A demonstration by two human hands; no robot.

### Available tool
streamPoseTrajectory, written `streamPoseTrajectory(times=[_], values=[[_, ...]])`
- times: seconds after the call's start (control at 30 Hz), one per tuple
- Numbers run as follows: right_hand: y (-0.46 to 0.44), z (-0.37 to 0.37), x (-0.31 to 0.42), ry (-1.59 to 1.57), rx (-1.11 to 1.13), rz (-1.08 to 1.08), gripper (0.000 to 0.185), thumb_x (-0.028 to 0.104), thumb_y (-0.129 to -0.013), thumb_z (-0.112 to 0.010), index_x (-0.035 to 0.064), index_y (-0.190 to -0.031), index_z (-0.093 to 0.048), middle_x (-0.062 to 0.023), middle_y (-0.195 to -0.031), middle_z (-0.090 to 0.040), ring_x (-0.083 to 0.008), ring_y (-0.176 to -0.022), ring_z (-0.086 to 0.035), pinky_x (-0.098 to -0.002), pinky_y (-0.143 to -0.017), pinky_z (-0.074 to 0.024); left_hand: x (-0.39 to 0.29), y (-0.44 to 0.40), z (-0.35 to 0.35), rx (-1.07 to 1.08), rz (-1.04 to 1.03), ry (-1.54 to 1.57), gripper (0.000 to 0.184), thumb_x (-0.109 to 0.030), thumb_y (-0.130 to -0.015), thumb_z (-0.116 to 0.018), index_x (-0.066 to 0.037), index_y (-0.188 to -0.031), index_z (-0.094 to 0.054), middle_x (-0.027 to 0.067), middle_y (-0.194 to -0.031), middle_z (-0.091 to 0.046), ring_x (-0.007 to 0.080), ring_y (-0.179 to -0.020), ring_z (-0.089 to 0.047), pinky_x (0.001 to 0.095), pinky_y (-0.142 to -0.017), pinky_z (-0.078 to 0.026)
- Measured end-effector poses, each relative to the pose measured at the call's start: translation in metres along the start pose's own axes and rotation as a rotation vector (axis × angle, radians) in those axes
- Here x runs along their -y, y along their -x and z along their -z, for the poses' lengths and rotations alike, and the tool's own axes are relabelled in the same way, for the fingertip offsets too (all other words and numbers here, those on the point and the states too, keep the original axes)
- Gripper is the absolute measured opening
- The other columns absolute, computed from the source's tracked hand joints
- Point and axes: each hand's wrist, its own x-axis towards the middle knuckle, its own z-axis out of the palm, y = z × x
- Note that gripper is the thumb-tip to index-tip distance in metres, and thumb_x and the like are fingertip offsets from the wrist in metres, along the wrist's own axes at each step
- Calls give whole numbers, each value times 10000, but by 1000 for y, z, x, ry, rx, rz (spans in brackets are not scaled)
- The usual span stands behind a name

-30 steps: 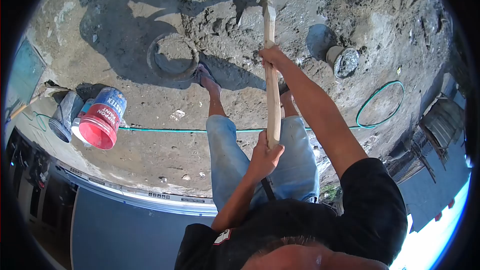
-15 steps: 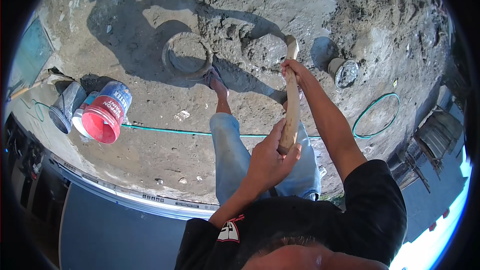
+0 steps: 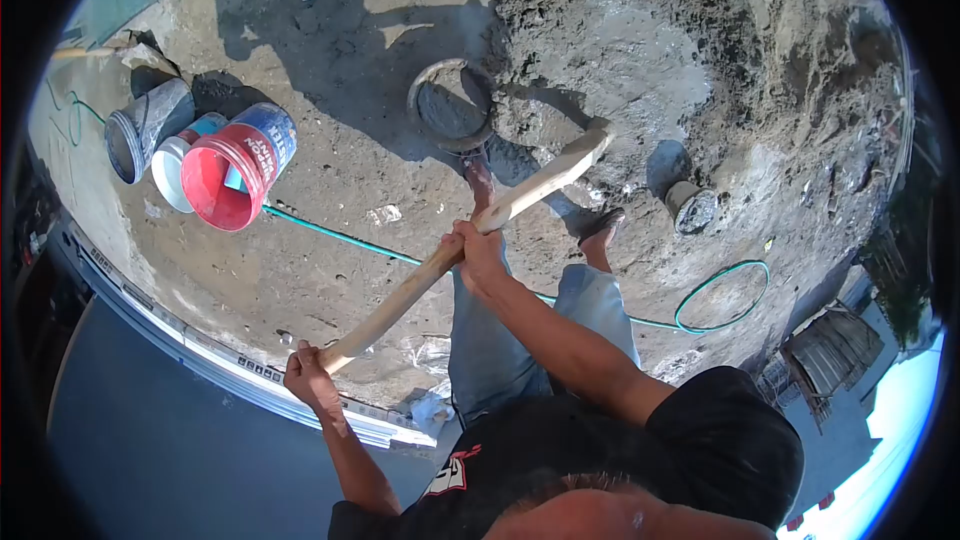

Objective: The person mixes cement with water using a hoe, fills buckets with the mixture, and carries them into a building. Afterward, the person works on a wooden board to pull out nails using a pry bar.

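While the left hand (image 3: 312, 378) wraps the butt of the wooden handle (image 3: 535, 188) and the right hand (image 3: 479, 254) clasps its middle, that wide spacing should steady it. Pale, gently curved and darker mid-length, it slants from nearer the body than the round tub (image 3: 414, 100) to wet mortar (image 3: 640, 50) on the tub's right; its head is unclear.

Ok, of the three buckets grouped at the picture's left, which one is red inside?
The rightmost bucket of that group, red and blue outside. The middle bucket is whitish inside, and the leftmost bucket is dark inside.
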Motion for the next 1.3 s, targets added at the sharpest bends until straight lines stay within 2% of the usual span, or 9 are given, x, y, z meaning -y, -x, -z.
streamPoseTrajectory(times=[0.13,0.27,0.37,0.47,0.67,0.83,1.0,1.17,1.3], values=[[-19,-43,-46,62,-10,29,450,64,-773,-612,-31,-1050,-270,-171,-920,-475,-220,-644,-598,-335,-568,-530,30,-76,21,-12,-104,-45,338,-236,-892,-569,8,-657,-581,22,-593,-514,90,-585,-453,249,-557,-364],[-14,-54,-63,174,-80,118,433,56,-780,-611,-10,-1025,-260,-138,-860,-483,-210,-645,-595,-333,-570,-531,72,-79,31,-89,-31,26,387,-298,-892,-559,-1,-644,-579,21,-583,-516,89,-544,-446,249,-506,-353],[-41,-76,-80,234,-68,43,459,50,-780,-601,-6,-1049,-233,-153,-892,-467,-210,-643,-590,-333,-581,-536,75,-92,23,-176,51,-27,418,-362,-880,-561,-11,-656,-584,23,-588,-516,96,-492,-424,246,-411,-300],[-92,-110,-95,272,-99,-26,470,44,-783,-570,-15,-1090,-218,-176,-930,-458,-219,-642,-588,-337,-582,-526,78,-146,-10,-205,13,-75,428,-417,-864,-565,-25,-694,-592,33,-594,-532,100,-468,-432,237,-405,-308],[-92,-132,-101,212,-210,166,507,49,-779,-584,1,-1114,-207,-184,-936,-455,-219,-669,-584,-344,-581,-525,113,-228,-25,15,84,4,454,-486,-855,-566,-51,-726,-576,35,-592,-534,101,-420,-460,218,-358,-337],[-113,-137,-107,466,-218,16,473,50,-774,-560,-12,-1090,-214,-192,-945,-453,-211,-657,-578,-347,-572,-514,130,-207,-20,-105,181,25,452,-465,-861,-566,-40,-707,-579,42,-592,-532,109,-422,-451,221,-352,-325],[-91,-112,-108,305,-187,54,472,52,-771,-572,1,-1083,-221,-165,-917,-467,-205,-667,-582,-341,-569,-513,127,-188,-7,-116,74,4,466,-435,-874,-559,-27,-650,-565,28,-565,-505,111,-451,-447,233,-363,-305],[-92,-51,-27,193,-246,247,469,64,-767,-589,49,-1077,-237,-138,-893,-475,-189,-620,-565,-336,-532,-504,108,-140,-82,168,104,179,409,-400,-885,-551,-27,-718,-563,22,-590,-505,100,-476,-448,227,-393,-325],[-136,-14,116,197,-371,382,391,72,-761,-591,51,-1018,-297,-98,-755,-489,-177,-569,-542,-342,-496,-496,40,-65,-194,641,-90,130,286,-267,-881,-572,15,-901,-613,44,-690,-559,97,-511,-464,241,-469,-380]])
